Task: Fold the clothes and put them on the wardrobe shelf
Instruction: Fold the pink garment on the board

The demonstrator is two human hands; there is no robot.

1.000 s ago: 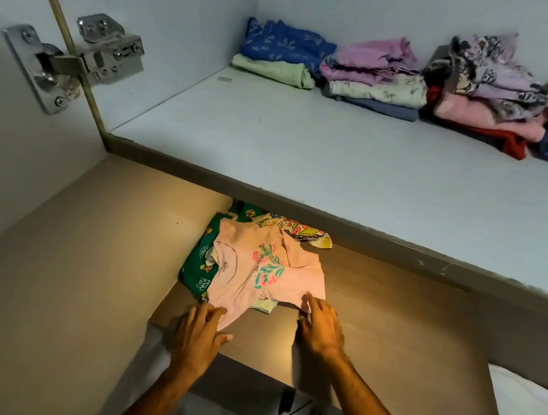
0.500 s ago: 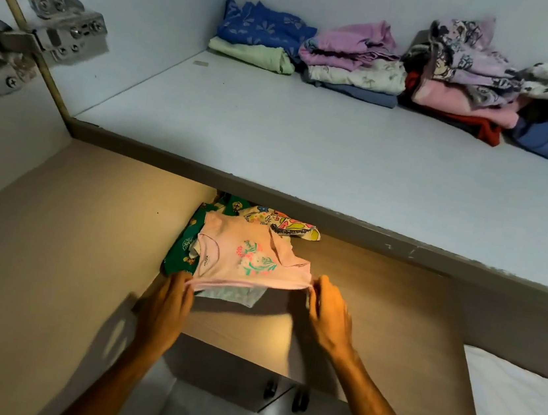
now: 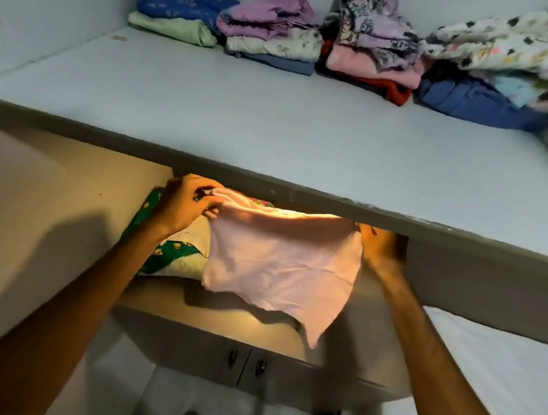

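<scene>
We are holding up the pink shirt (image 3: 279,263) now. Half a second ago it was lying flat on the wooden shelf (image 3: 218,311), and we could see the flower picture on its front. Now it is hanging in the air over that shelf, and we are seeing only its plain side.

On the left, the green clothes (image 3: 174,250) are staying on the wooden shelf, under where the shirt was. Our left hand (image 3: 186,203) has gone up from the shelf and is pinching the shirt's top left corner. Our right hand (image 3: 380,244) has gone up too and is gripping the top right corner, just under the edge of the white shelf (image 3: 275,128). The folded piles (image 3: 354,44) at the back of the white shelf are staying put.
</scene>
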